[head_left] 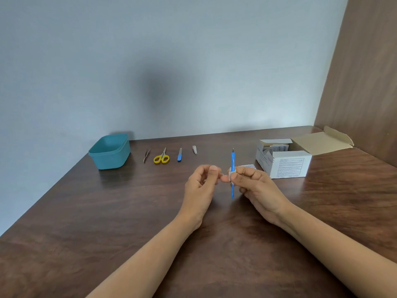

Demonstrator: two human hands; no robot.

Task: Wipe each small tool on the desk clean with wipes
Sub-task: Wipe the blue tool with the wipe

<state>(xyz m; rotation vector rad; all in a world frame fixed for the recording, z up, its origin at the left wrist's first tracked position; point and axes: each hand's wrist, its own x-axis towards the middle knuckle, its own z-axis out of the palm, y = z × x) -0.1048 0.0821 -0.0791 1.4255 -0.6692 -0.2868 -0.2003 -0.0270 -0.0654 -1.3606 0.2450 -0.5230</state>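
A pale blue-grey wall (171,61) is filling the upper half of the view, and a brown wood-grain panel (365,72) is rising at the right. Below them a dark wood-grain table (86,233) is spreading toward the camera.

At the table's far right an open white cardboard box (285,163) is sitting with its flap folded back, with paper packets showing inside. At the far left a teal plastic tub (110,152) is standing near the wall. Between them a row of small tools is lying, each apart from the next: tweezers (146,155), yellow-handled scissors (161,157), a blue-handled file (179,155), and a small metal clipper (194,150). A torn white wrapper (248,166) is lying just beside the box, partly hidden behind the right hand.

Two bare forearms are reaching in from the bottom edge. The right hand (255,186) is holding a thin blue tool (232,160) upright above the table's middle; its fingers are clamped on a small white wipe (230,173) wrapped around the tool's shaft. The tool is slim and bright blue, with a dark metal tip pointing up and its lower end tapering below the hand. The left hand (200,181) is hovering just beside it, fingers curled loosely together, the thumb tip nearly touching the right thumb; whether they are pinching anything I cannot tell.
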